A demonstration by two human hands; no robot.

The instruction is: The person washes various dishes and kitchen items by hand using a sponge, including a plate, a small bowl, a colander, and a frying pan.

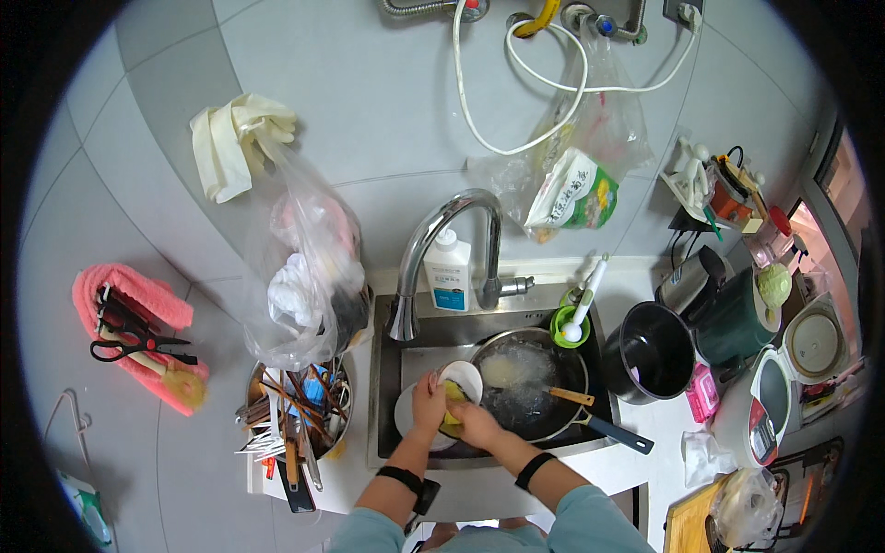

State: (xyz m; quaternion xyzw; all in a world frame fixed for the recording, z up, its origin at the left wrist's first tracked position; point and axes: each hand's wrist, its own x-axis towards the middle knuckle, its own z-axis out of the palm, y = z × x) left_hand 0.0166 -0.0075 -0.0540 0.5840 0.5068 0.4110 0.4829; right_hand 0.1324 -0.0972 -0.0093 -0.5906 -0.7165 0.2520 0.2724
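Over the steel sink (373, 415), my left hand (430, 406) grips the left side of a small white bowl (463, 377). My right hand (476, 423) presses a yellow-green sponge (455, 397) against this bowl. A white plate (408, 415) lies in the sink below my left hand. To the right of my hands sits a frying pan (536, 415) with cloudy, sudsy water in it and a dark handle pointing down right. A wooden-handled utensil (572, 396) rests in the pan. The chrome faucet (403, 319) arches above the sink's left part.
A bowl of chopsticks and utensils (299, 415) stands left of the sink, below a hanging plastic bag (304, 290). A white bottle (448, 271) is behind the sink. On the right are a green brush holder (571, 332), a black inner pot (648, 352) and a rice cooker (750, 408).
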